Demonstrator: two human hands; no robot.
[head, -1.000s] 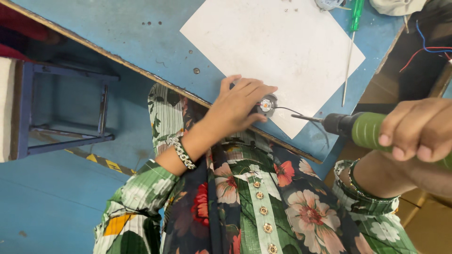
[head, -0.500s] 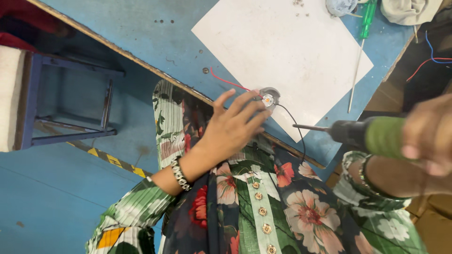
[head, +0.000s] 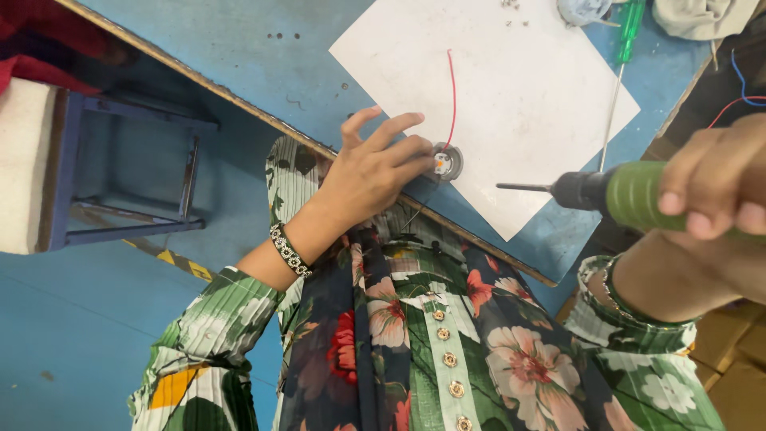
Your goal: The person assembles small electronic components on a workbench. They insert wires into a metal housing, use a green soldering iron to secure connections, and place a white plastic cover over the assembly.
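A: Where's the part rn?

B: The small round metal part sits on the white sheet, near edge of the blue bench, right in front of the person. Looks like a little LED disc w/ an orange-ish centre; a red wire runs from it toward the far side across the paper.

A: Hands?

B: Left hand is on the left side of the disc, fingers curled loosely against it, pinning it to the sheet; index and one more finger stick up free. Right hand is closed round the green handle of a power screwdriver, fingers wrapped tight. Bit points left at the disc but tip's apart from it, not touching.

A: So how far along?

B: Judging by this view: part's placed and steadied, tool's in hand and roughly lined up. Bit hasn't met the disc, so the driving itself looks undone. Can't tell if any screw is already seated, too small.

A: Other stuff on the bench?

B: A green-handled hand screwdriver lies at the far right, partly over the sheet, untouched. Some tiny bits at the far edge of the paper, maybe screws, unclear. Cloth at the far right corner. Blue stool on the floor, left, under the bench line.
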